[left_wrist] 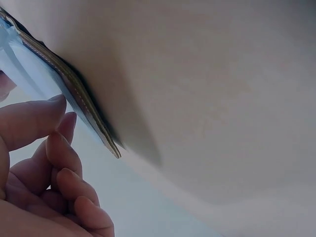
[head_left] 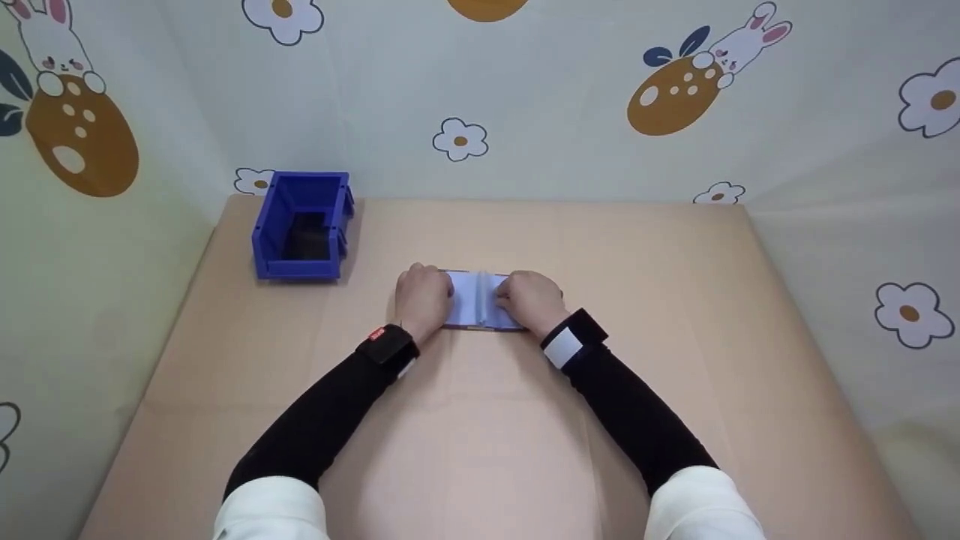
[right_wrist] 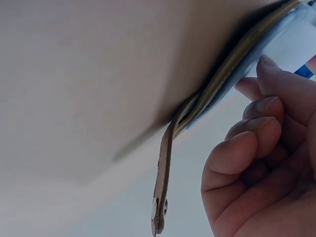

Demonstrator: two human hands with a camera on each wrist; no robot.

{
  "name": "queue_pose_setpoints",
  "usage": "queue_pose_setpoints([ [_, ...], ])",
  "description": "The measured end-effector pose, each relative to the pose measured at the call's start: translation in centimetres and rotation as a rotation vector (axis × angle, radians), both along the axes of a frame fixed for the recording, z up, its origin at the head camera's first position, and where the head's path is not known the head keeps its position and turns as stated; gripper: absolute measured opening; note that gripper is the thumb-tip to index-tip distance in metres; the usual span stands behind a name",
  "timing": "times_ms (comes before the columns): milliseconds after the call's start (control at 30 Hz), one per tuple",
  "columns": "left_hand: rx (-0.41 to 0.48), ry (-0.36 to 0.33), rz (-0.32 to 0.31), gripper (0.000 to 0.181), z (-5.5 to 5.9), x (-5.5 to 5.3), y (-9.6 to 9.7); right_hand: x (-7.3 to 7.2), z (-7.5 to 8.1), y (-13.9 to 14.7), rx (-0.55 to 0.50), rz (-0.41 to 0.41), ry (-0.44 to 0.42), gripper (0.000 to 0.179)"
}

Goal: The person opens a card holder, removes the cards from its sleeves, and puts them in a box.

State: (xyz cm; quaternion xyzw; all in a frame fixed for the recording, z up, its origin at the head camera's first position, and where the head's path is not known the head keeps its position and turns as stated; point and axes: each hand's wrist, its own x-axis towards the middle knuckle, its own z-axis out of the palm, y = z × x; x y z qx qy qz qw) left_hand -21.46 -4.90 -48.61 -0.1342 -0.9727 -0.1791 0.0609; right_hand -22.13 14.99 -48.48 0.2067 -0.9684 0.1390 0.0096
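Observation:
A small card holder (head_left: 466,298) lies spread flat on the table, its pale, translucent plastic sleeves facing up. My left hand (head_left: 424,300) pinches the sleeves at the left side between thumb and index finger, the other fingers curled in. At the right side, my right hand (head_left: 534,301) pinches the sleeves in the same way. Brown stitched cover edging (left_wrist: 81,94) shows below the sleeves in the left wrist view. From the cover's right end a narrow strap (right_wrist: 162,182) with a snap button sticks out in the right wrist view.
A blue plastic bin (head_left: 298,270) with a dark patch on its floor stands at the table's back left. Light brown covering lies over the table (head_left: 645,315). Behind and beside it hang pale curtains (head_left: 390,97) printed with flowers and rabbits.

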Motion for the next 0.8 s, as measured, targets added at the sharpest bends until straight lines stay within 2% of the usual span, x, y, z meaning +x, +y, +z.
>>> queue_pose_setpoints([
  [267, -0.039, 0.028, -0.003, 0.01, -0.3, 0.0, -0.1, 0.1, 0.0, -0.1, -0.001, -0.023, -0.025, 0.013],
  [467, -0.014, 0.019, 0.005, 0.009, -0.2, -0.1, 0.0, 0.1, 0.3, 0.8, -0.009, -0.053, -0.029, 0.014],
  [633, 0.052, -0.046, 0.013, 0.011, 0.5, 0.2, 0.0, 0.3, 0.9, 2.0, -0.009, -0.089, -0.03, 0.011],
  [800, 0.077, -0.046, 0.037, 0.025, 1.6, 0.6, 0.0, 0.5, 1.5, 3.0, -0.04, -0.143, 0.023, 0.013],
])
